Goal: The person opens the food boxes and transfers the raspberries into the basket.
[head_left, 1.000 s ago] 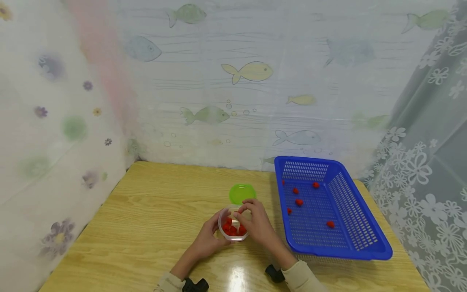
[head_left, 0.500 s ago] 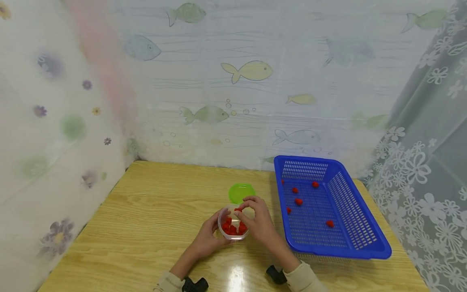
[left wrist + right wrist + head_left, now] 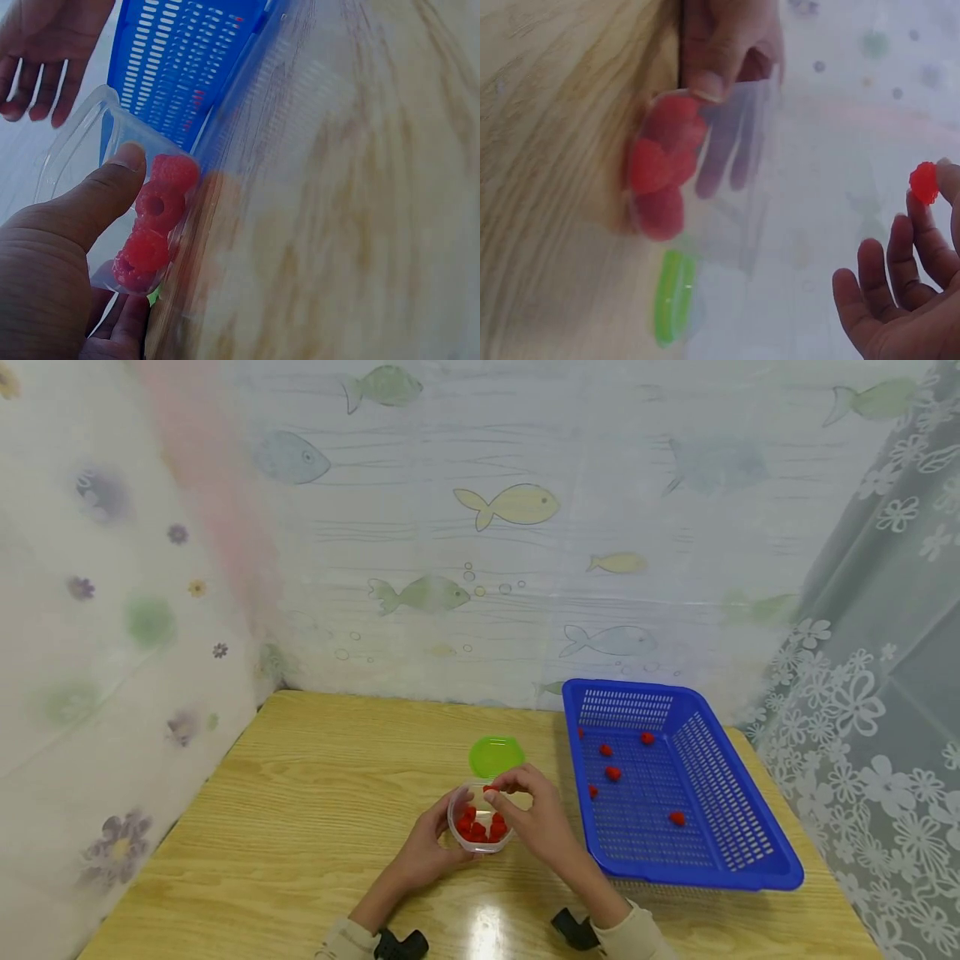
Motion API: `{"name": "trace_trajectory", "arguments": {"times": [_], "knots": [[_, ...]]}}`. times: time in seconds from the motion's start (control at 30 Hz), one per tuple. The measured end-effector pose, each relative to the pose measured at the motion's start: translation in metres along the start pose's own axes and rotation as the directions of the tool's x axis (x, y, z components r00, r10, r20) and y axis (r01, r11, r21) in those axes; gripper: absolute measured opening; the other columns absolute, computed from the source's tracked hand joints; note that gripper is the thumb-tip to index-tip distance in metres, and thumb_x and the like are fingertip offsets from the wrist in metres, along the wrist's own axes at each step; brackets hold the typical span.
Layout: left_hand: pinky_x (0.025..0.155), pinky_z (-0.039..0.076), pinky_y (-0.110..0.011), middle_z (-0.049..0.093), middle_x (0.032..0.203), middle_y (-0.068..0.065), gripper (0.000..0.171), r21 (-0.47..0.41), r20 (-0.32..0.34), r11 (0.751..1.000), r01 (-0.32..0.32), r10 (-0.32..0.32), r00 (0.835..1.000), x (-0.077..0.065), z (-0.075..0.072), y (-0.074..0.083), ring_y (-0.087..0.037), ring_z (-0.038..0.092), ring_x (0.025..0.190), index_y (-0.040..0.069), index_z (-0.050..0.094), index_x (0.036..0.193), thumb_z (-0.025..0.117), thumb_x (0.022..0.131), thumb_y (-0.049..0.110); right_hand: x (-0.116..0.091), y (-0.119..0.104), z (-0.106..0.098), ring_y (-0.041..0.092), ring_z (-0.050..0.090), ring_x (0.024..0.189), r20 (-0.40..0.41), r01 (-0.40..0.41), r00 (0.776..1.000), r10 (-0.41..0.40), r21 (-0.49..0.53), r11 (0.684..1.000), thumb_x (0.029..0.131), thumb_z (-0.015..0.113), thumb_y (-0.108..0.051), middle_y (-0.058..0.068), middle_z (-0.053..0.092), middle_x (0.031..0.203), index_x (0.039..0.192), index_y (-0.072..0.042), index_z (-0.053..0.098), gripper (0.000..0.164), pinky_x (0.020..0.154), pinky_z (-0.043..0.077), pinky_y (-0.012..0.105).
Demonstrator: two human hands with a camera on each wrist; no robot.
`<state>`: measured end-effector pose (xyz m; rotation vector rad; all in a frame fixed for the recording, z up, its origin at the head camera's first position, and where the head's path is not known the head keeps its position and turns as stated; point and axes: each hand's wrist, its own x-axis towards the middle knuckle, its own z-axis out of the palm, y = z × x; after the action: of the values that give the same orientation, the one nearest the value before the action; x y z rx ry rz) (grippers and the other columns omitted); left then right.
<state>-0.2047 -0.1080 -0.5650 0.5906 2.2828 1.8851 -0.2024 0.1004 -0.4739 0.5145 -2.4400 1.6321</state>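
Note:
My left hand grips a clear plastic container from its left side, thumb and fingers around the wall. Several red raspberries lie at the bottom of the container. Just over the opening, my right hand pinches a single raspberry between thumb and index finger, its other fingers spread loosely. Behind the container a green lid lies on the table.
To the right stands a large blue plastic basket with several raspberries scattered on its floor. The wooden table backs onto a fish-patterned curtain; another patterned curtain hangs on the left.
The right hand stays over the container, and its fingers have shifted slightly, so the pinched raspberry shows more clearly now. The left hand and the container have hardly moved.

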Motion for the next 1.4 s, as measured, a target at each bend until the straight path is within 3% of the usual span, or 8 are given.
{"name": "trace_trajectory", "arguments": {"times": [0.37, 0.57, 0.8, 1.03, 1.13, 1.3, 1.4], "knots": [[0.116, 0.04, -0.032, 0.052, 0.15, -0.017, 0.091, 0.001, -0.001, 0.999, -0.032, 0.032, 0.999, 0.0, 0.0, -0.001, -0.032, 0.053, 0.136, 0.007, 0.039, 0.156, 0.087, 0.079, 0.008, -0.008, -0.029, -0.026, 0.012, 0.065, 0.092, 0.155, 0.05, 0.986, -0.063, 0.085, 0.995, 0.097, 0.07, -0.014, 0.001, 0.069, 0.096, 0.098, -0.009, 0.069, 0.006, 0.087, 0.056, 0.031], [0.116, 0.04, -0.029, 0.051, 0.15, -0.018, 0.092, -0.001, 0.0, 1.0, -0.029, 0.029, 1.0, 0.0, -0.001, 0.0, -0.032, 0.052, 0.136, 0.004, 0.037, 0.156, 0.087, 0.079, 0.008, -0.009, -0.034, -0.04, 0.011, 0.065, 0.092, 0.24, 0.026, 0.969, -0.059, 0.14, 0.99, 0.099, 0.067, -0.014, 0.005, 0.069, 0.097, 0.1, -0.008, 0.069, 0.007, 0.084, 0.055, 0.03], [0.117, 0.039, -0.036, 0.05, 0.15, -0.02, 0.092, -0.01, 0.002, 0.999, -0.046, 0.046, 0.999, -0.001, -0.001, -0.001, -0.036, 0.05, 0.138, 0.002, 0.037, 0.155, 0.087, 0.078, 0.007, -0.005, -0.034, -0.059, 0.011, 0.063, 0.092, 0.304, -0.004, 0.95, -0.071, 0.24, 0.971, 0.102, 0.062, -0.015, 0.001, 0.068, 0.1, 0.105, -0.001, 0.068, 0.016, 0.081, 0.055, 0.028], [0.114, 0.037, -0.02, 0.051, 0.151, -0.016, 0.093, -0.013, 0.005, 1.0, -0.024, 0.024, 1.0, 0.0, 0.0, -0.003, -0.031, 0.049, 0.139, 0.005, 0.038, 0.156, 0.087, 0.077, 0.006, 0.001, -0.035, -0.078, 0.014, 0.059, 0.094, 0.338, -0.111, 0.941, 0.008, 0.286, 0.952, 0.104, 0.059, -0.018, -0.005, 0.064, 0.099, 0.108, 0.004, 0.065, 0.024, 0.087, 0.053, 0.028], [0.114, 0.038, -0.021, 0.051, 0.151, -0.016, 0.092, -0.011, 0.002, 0.999, -0.033, 0.033, 0.999, 0.0, -0.001, -0.003, -0.032, 0.05, 0.139, 0.006, 0.038, 0.156, 0.087, 0.078, 0.006, 0.003, -0.035, -0.087, 0.017, 0.059, 0.093, 0.33, -0.13, 0.944, 0.028, 0.29, 0.948, 0.104, 0.058, -0.019, -0.004, 0.063, 0.097, 0.107, 0.001, 0.064, 0.021, 0.088, 0.052, 0.028], [0.114, 0.038, -0.022, 0.051, 0.151, -0.016, 0.093, -0.015, 0.002, 0.999, -0.035, 0.035, 0.999, 0.0, -0.001, -0.003, -0.032, 0.05, 0.138, 0.006, 0.038, 0.156, 0.088, 0.077, 0.007, 0.007, -0.035, -0.1, 0.016, 0.059, 0.091, 0.29, -0.102, 0.957, 0.014, 0.291, 0.951, 0.105, 0.058, -0.018, -0.003, 0.063, 0.094, 0.102, -0.01, 0.066, 0.011, 0.086, 0.053, 0.027], [0.114, 0.038, -0.021, 0.051, 0.151, -0.015, 0.093, -0.012, 0.002, 0.999, -0.034, 0.034, 0.999, 0.0, 0.0, -0.003, -0.031, 0.05, 0.138, 0.006, 0.038, 0.155, 0.088, 0.077, 0.007, 0.009, -0.035, -0.109, 0.014, 0.059, 0.089, 0.265, -0.066, 0.964, -0.013, 0.288, 0.955, 0.105, 0.057, -0.015, -0.006, 0.063, 0.093, 0.101, -0.014, 0.066, 0.011, 0.078, 0.052, 0.027]]}}
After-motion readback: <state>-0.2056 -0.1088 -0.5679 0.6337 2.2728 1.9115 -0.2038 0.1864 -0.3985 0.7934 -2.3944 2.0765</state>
